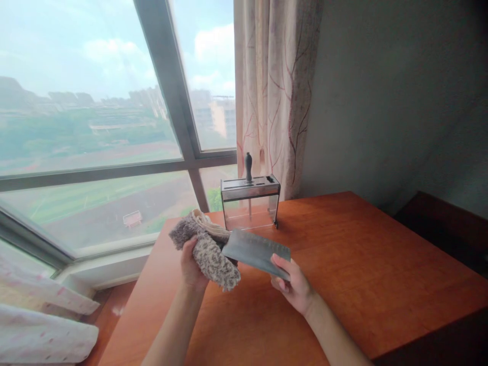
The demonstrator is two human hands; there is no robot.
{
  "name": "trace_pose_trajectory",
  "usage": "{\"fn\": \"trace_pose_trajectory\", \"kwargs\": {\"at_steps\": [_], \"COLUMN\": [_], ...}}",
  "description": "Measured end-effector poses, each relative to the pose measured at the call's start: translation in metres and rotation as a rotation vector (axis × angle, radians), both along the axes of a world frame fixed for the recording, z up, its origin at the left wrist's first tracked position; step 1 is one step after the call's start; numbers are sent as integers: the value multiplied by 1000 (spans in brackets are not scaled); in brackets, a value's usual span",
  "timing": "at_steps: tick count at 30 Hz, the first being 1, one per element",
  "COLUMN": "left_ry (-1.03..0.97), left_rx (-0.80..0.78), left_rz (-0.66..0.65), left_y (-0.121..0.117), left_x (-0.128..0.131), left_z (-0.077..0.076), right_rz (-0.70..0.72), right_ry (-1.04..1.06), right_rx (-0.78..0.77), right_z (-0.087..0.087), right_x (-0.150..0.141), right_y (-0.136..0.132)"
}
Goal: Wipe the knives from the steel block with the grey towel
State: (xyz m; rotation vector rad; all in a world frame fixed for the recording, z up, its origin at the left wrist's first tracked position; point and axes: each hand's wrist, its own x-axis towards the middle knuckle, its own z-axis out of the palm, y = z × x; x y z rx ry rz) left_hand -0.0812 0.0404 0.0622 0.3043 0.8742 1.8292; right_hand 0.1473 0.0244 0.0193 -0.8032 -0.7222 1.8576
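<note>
My left hand [193, 267] is closed around a bunched grey-and-cream cloth [215, 256] with a fluffy texture. A cleaver [257, 252] with a broad grey blade is in my right hand [292, 284], whose thumb presses on the blade's near end. The handle is hidden by my fingers. The blade's far end meets the cloth's right side. Both hands are above the table. Behind them stands a knife block [249, 190] with clear sides and a slotted top. One dark-handled tool [248, 166] sticks up out of it, its thin shaft visible through the clear side.
The reddish-brown wooden table [343, 264] stretches to the right, with its back edge near a patterned curtain [278, 91]. Large slanted windows [91, 112] fill the left. A white spotted cloth [46, 325] hangs at lower left. A grey wall [381, 101] is on the right.
</note>
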Motion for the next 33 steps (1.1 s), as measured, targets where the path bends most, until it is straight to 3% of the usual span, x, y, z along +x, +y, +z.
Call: {"fn": "trace_pose_trajectory", "kwargs": {"at_steps": [3, 6, 9, 12, 14, 17, 21, 24, 26, 28, 33], "left_ry": [6, 44, 227, 507, 683, 870, 1099, 1271, 1403, 1495, 1400], "left_rx": [-109, -153, -27, 74, 80, 112, 213, 279, 308, 327, 365], "left_rz": [-29, -12, 140, 226, 138, -138, -498, -625, -604, -527, -296], "left_y": [2, 3, 2, 1, -1, -7, -18, -23, -24, -23, -21], "left_x": [2, 4, 3, -3, -8, -10, 0, 14, 24, 32, 41], "left_z": [7, 13, 14, 14, 17, 30, 50, 49, 42, 35, 32], "right_rz": [-35, 47, 75, -13, -125, -244, -175, -58, -26, -84, -323], "right_ry": [-216, -402, -494, -495, -464, -436, -497, -559, -563, -538, -431], "right_rx": [86, 248, 344, 331, 274, 210, 217, 264, 276, 227, 118], "right_z": [5, 11, 21, 33, 37, 37, 38, 44, 46, 46, 39], "right_x": [6, 15, 28, 45, 57, 75, 90, 89, 86, 81, 69], "right_y": [-3, -6, -7, -5, -2, 3, 5, 5, 5, 6, 9]}}
